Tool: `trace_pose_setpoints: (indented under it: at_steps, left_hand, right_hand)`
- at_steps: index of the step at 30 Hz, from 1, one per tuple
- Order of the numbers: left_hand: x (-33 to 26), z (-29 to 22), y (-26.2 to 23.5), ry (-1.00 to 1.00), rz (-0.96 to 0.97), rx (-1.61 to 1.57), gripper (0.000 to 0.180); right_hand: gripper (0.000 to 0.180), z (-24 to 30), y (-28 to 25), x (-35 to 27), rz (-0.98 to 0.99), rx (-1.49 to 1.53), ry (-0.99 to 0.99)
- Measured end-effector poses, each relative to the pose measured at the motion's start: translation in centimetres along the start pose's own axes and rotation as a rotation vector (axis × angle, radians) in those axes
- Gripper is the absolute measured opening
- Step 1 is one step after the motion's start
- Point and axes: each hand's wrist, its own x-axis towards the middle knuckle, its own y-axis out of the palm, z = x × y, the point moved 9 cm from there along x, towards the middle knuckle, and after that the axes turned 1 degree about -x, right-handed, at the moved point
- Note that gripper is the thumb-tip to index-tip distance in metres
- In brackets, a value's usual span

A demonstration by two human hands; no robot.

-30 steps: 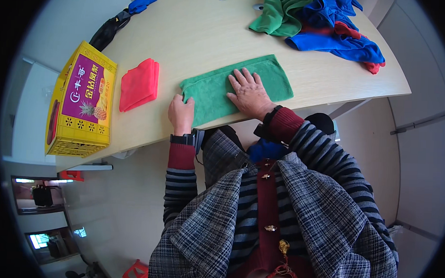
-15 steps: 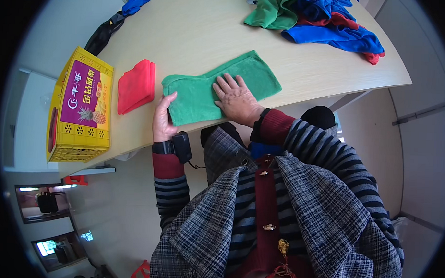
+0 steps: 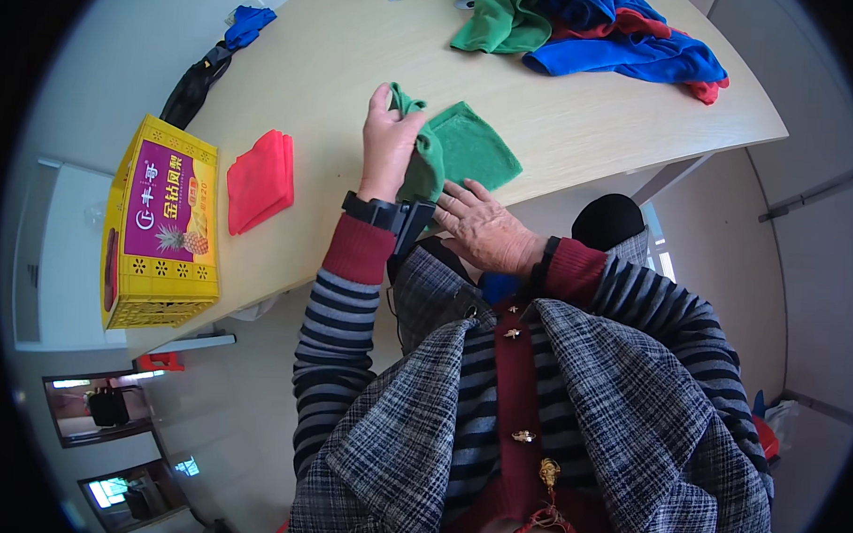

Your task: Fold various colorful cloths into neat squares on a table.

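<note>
A green cloth (image 3: 468, 148) lies at the near edge of the pale wooden table (image 3: 582, 122). My left hand (image 3: 389, 141) grips its left end and holds that end lifted and turned over toward the right. My right hand (image 3: 484, 229) lies flat, fingers spread, at the cloth's near edge by the table rim, touching it. A folded red cloth (image 3: 258, 181) lies on the table to the left of my left hand.
A yellow and purple box (image 3: 160, 224) stands at the table's left end. A heap of green, blue and red cloths (image 3: 594, 28) lies at the far side. A black and blue item (image 3: 213, 62) sits at the far left.
The green cloth lay flat under both hands. My left hand has taken its left end and lifted it over to the right; my right hand slid to the near edge.
</note>
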Motion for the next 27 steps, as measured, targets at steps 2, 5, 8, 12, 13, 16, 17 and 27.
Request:
trace_pose_setpoints:
  at_steps: [2,5,8,12,13,16,17,27]
  left_hand:
    - [1.4,2.0,1.2,0.041,-0.003,0.187,0.067]
    - [2.4,3.8,3.1,0.121,-0.012,0.557,0.071]
    - [2.5,4.4,5.4,0.152,0.016,0.634,0.074]
    - [1.8,4.5,7.3,0.118,0.122,0.680,0.071]
    - [1.5,4.2,7.4,0.120,0.129,0.685,0.071]
    - [-0.4,5.3,8.7,-0.263,0.288,0.200,0.062]
    - [-0.9,4.8,7.6,-0.258,0.286,0.211,0.062]
    - [-8.4,4.1,1.0,0.419,0.189,0.959,0.044]
  right_hand:
    - [0.047,-0.6,0.2,-0.3,0.033,-0.038,0.021]
    - [0.045,-0.9,0.5,-0.4,0.173,-0.072,0.055]
    - [0.043,-1.4,2.1,-1.3,0.432,-0.098,0.096]
    - [0.042,-1.0,-0.2,-1.1,0.097,-0.108,0.049]
    - [0.044,-1.3,0.7,-1.1,0.213,-0.082,0.071]
    - [0.048,-2.4,2.3,-2.3,0.444,-0.030,0.130]
    - [0.050,-2.0,1.4,-1.7,0.271,-0.035,0.084]
    - [0.051,-1.5,-1.3,-1.8,-0.014,-0.036,0.019]
